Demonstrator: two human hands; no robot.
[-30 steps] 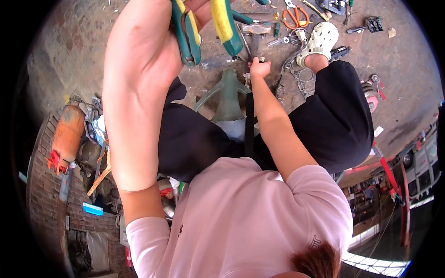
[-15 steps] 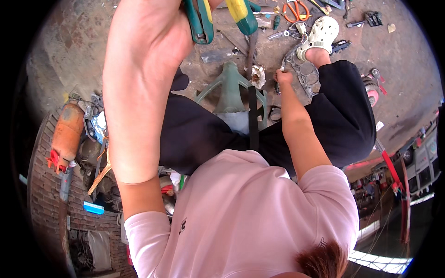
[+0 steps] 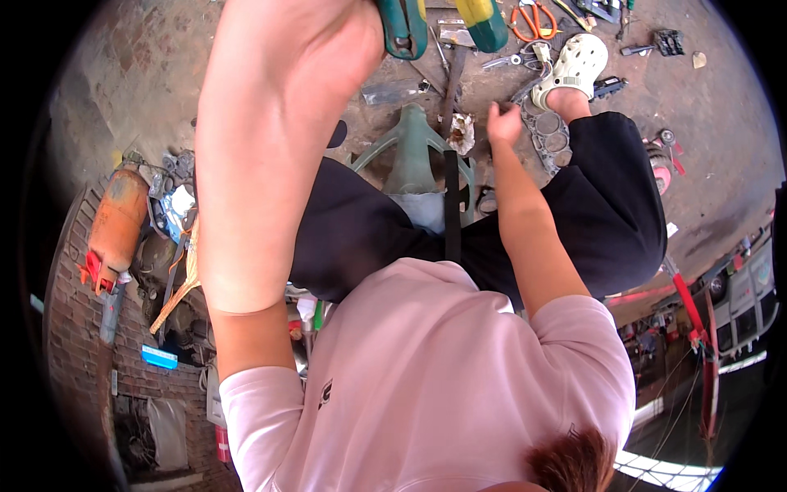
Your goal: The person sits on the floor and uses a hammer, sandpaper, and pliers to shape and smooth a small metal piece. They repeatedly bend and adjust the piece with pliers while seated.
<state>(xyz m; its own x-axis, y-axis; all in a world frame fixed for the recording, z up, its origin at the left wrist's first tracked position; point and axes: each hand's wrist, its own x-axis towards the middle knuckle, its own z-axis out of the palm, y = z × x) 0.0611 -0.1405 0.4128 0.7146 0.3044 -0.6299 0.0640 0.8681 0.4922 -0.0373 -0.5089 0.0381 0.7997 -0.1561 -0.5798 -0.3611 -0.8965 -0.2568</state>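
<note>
My left hand (image 3: 348, 41) is raised close at the top, its fingers cut off by the frame edge. Beside its palm show the green-and-yellow handles of pliers (image 3: 403, 31), gripped in that hand; their jaws are out of view. Lower and farther off, my right hand (image 3: 503, 127) is above the floor with curled fingers. A small dark thing shows at its fingertips, too little to name. Near those fingers lie a grey strip-like metal part (image 3: 529, 86) and a flat metal gasket with round holes (image 3: 551, 135).
A green plastic chair part (image 3: 412, 160) stands between my legs. Orange-handled pliers (image 3: 533, 20), a wrench (image 3: 502, 61) and a black block (image 3: 668, 41) lie on the floor. My foot wears a white clog (image 3: 584, 61). An orange gas cylinder (image 3: 117, 213) stands at the left.
The pliers in my raised left hand have shifted right and up, partly out of the frame. My right hand has moved slightly up, its fingers turned more upward.
</note>
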